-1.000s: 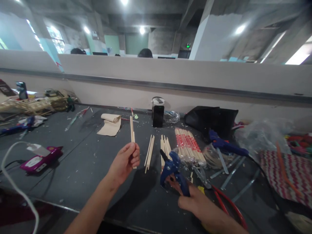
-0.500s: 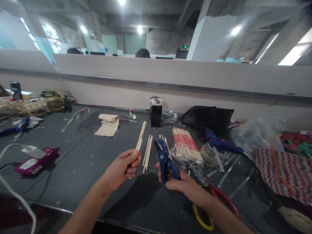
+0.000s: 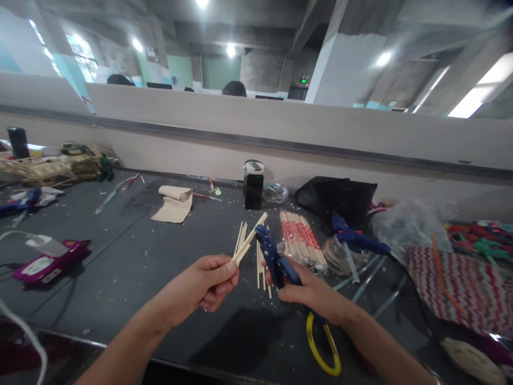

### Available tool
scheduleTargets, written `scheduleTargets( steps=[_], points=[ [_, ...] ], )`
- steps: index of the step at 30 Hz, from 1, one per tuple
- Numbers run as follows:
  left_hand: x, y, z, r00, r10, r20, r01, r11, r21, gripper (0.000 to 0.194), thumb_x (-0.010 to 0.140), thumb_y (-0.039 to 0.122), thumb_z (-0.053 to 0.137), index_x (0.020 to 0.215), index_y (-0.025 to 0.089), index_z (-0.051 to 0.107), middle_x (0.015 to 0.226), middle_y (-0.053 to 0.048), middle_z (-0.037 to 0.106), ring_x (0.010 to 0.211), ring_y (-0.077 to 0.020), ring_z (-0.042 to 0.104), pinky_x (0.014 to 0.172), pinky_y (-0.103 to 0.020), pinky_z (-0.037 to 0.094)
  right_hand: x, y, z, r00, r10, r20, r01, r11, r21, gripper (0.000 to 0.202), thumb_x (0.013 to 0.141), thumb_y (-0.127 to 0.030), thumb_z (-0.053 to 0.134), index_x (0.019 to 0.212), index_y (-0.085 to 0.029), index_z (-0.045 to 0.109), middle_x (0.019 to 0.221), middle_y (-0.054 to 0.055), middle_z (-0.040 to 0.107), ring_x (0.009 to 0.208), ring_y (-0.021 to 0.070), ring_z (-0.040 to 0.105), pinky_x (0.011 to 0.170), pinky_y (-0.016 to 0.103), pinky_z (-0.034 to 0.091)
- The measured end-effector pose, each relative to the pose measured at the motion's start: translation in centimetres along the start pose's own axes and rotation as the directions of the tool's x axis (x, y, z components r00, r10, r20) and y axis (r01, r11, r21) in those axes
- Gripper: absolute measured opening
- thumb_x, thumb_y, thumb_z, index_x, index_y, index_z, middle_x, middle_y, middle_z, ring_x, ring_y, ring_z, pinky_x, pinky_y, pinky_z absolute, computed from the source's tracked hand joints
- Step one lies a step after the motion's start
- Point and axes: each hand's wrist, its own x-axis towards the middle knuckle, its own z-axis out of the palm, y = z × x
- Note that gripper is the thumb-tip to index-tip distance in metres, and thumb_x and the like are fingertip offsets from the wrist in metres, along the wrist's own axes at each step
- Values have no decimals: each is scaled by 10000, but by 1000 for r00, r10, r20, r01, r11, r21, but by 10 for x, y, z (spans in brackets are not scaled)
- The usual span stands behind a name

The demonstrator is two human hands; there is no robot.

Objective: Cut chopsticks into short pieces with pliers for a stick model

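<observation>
My left hand (image 3: 216, 280) is closed around a few pale wooden chopsticks (image 3: 252, 237), which point up and to the right. My right hand (image 3: 302, 286) grips a blue pipe cutter (image 3: 274, 258) by its handles. The cutter's head is right beside the upper ends of the held chopsticks; whether it touches them I cannot tell. Loose chopsticks (image 3: 260, 270) lie on the dark tabletop (image 3: 132, 256) behind and between the hands. A plastic-wrapped pack of chopsticks (image 3: 301, 238) with red print is just beyond my right hand.
A yellow looped handle (image 3: 323, 350) lies below my right wrist. To the right are a blue glue gun (image 3: 356, 235), glue sticks (image 3: 366, 278) and a zigzag cloth (image 3: 457, 289). A phone (image 3: 254, 191) stands at the back; a purple power strip (image 3: 54, 262) sits left.
My left hand has tilted the chopsticks rightward, bringing their tops to the cutter's head. The cutter has shifted slightly right in view, and the camera view has turned a little.
</observation>
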Motion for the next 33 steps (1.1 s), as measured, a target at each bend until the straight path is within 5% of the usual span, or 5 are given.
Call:
scheduleTargets(
  steps=[7,14,19,23,33],
  points=[
    [-9,1,10,999,-32,36,28,995,99,330,833,459,529,691,164,491,544,67,323,417,-38,199,411,-217,121,-9,4,-7,957,-283,-71,214,847,-487,561,721,-114,505,1270,-194,418,1157,74,557,1080,232,516,973,405,368],
    [-14,-7,10,993,-50,104,31,984,176,329,843,475,502,722,169,510,537,65,302,454,-63,204,424,-224,148,-21,-3,-5,910,-408,74,370,718,-590,666,675,-32,482,1308,-196,359,1267,118,484,1199,242,438,1022,427,346],
    [-19,-15,13,989,144,-20,-117,871,477,307,871,434,461,707,179,507,605,34,344,537,-92,305,472,-216,231,-29,-1,-2,906,-416,72,357,664,-657,668,659,-30,484,1298,-176,358,1241,137,480,1165,261,450,988,448,378],
    [-20,-21,14,927,373,-35,-243,670,702,218,885,294,451,714,192,537,637,12,443,595,-118,409,562,-222,305,-34,5,0,862,-506,42,364,559,-745,732,645,-49,498,1340,-163,299,1300,161,406,1242,310,354,1033,519,297],
    [-17,-39,11,827,560,-61,-330,570,753,166,848,152,455,709,219,517,636,-3,506,557,-135,475,538,-224,322,-32,9,3,824,-567,-2,366,535,-761,809,628,-57,500,1380,-196,236,1286,147,426,1230,328,365,1021,537,307]
  ],
)
